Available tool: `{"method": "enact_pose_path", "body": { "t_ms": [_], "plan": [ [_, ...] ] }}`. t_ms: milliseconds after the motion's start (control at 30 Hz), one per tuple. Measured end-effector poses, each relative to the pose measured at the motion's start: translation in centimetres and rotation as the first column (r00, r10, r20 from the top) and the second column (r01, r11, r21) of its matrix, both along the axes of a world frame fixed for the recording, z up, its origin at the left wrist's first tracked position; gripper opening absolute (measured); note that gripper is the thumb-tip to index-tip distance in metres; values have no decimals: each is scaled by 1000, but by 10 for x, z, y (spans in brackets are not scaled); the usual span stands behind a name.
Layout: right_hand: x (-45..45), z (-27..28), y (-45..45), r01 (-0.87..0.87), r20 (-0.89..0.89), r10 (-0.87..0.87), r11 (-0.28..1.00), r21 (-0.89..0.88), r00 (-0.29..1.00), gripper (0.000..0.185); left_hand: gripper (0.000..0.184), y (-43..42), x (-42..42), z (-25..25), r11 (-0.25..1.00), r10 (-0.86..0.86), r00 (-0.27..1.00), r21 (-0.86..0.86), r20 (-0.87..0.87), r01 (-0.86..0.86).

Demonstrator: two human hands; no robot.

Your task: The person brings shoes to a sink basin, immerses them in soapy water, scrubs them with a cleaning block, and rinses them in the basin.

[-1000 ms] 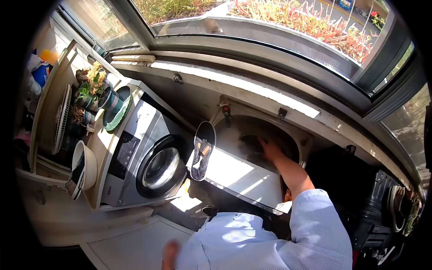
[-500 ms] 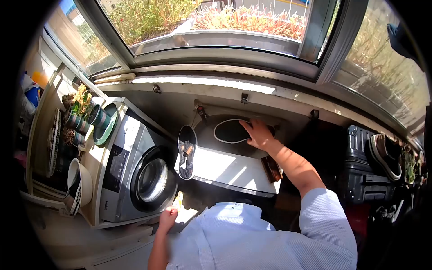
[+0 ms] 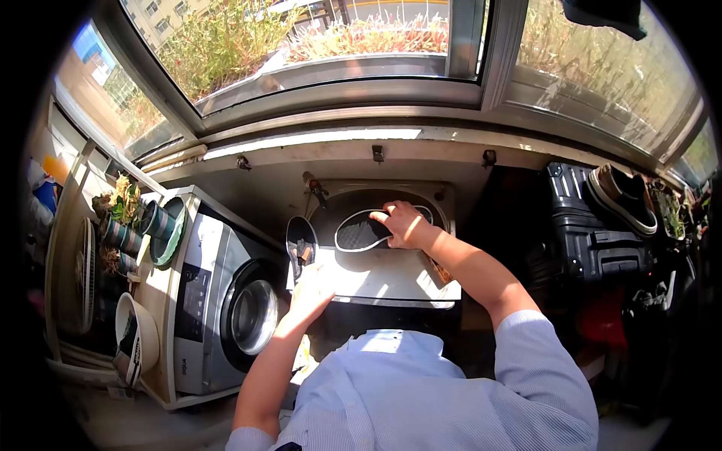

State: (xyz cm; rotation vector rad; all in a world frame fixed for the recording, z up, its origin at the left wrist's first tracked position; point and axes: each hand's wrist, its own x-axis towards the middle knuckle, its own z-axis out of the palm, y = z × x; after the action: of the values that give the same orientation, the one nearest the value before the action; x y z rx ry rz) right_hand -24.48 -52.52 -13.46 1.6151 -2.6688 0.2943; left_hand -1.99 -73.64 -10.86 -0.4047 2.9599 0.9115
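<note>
A dark shoe [image 3: 359, 231] with a pale rim lies sole up over the front of the sink [image 3: 444, 197]. My right hand [image 3: 408, 225] is closed around its right part, thumb and fingers over the sole. A second dark shoe [image 3: 301, 234] stands at the sink's left edge, opening up, with a brown patch inside. My left hand [image 3: 313, 292] is at its near end, overexposed by sun, so its fingers do not show clearly and I cannot tell whether it touches the shoe. A brown block-like object [image 3: 436, 270] sits on the white ledge [image 3: 368, 279], beneath my right forearm.
A tap [image 3: 317, 192] is on the wall behind the sink. To the left stands a washing machine [image 3: 218, 301], with plant pots [image 3: 159, 222] and a white bucket [image 3: 143, 331] beside it. At right a black suitcase [image 3: 602, 248] carries another shoe [image 3: 623, 197]. Windows run behind.
My left hand has risen from beside my body to the near end of the left shoe. The shoe in my right hand has tilted and come slightly nearer. The view has shifted.
</note>
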Motion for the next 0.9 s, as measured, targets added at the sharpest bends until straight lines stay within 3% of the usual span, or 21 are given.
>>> {"method": "enact_pose_path", "body": {
  "t_ms": [33, 133, 233, 267, 367, 400, 433, 500, 567, 633, 700, 733, 767, 800, 833, 900],
  "plan": [
    [2, 4, -2, 5, 3, -5, 1000, -1, 1000, 76, 69, -3, -7, -8, 997, -72, 997, -22, -39, 72],
    [0, 13, -11, -19, 348, -38, 987, 157, 937, 74, 81, -5, -30, -27, 972, -176, 983, -165, -48, 166],
    [-6, 17, -18, -109, 497, 18, 982, 155, 867, 70, 88, 4, -37, -32, 942, -163, 986, -303, -38, 144],
    [-8, 19, -20, -137, 524, 31, 977, 165, 851, 69, 80, 7, -39, -33, 932, -179, 979, -337, -101, 136],
    [-15, 16, -28, -200, 597, 67, 967, 160, 799, 71, 79, 4, -45, -41, 936, -194, 980, -307, -49, 170],
    [-17, 17, -31, -218, 611, 86, 965, 144, 787, 72, 63, 5, -46, -47, 938, -178, 982, -314, -66, 149],
    [-20, 21, -33, -208, 655, 30, 958, 195, 755, 71, 63, 5, -48, -52, 937, -185, 981, -313, -59, 157],
    [-26, 18, -34, -175, 617, 34, 970, 170, 786, 68, 45, 2, -50, -63, 980, -48, 997, -194, -55, 37],
    [-31, 14, -28, -59, 378, 41, 998, 36, 925, 52, 36, -5, -47, -78, 961, -35, 993, -276, -116, 1],
    [-30, 16, -12, 171, 340, -130, 981, -91, 931, 48, 39, -4, -50, -72, 977, 20, 997, -211, 72, -5],
    [-20, 1, 14, 322, 203, -268, 891, -319, 942, 46, 34, -4, -47, -79, 993, 10, 998, -114, 67, -2],
    [-12, -2, 28, 428, 276, -353, 857, -286, 894, 46, 29, 7, -44, -63, 880, 197, 965, 402, 171, -251],
    [-1, -5, 41, 527, 344, -435, 814, -243, 832, 47, 25, 14, -41, -55, 464, 290, 891, 762, 351, -451],
    [13, -18, 55, 577, 316, -499, 780, -243, 807, 49, 19, 8, -35, -65, 355, 270, 887, 818, 374, -453],
    [26, -32, 65, 626, 287, -561, 739, -249, 777, 51, 19, 7, -28, -67, 353, 271, 887, 818, 375, -454],
    [46, -49, 85, 639, 250, -594, 749, -174, 764, 57, 29, 7, -14, -71, 226, 243, 878, 856, 413, -465]
  ]
}}
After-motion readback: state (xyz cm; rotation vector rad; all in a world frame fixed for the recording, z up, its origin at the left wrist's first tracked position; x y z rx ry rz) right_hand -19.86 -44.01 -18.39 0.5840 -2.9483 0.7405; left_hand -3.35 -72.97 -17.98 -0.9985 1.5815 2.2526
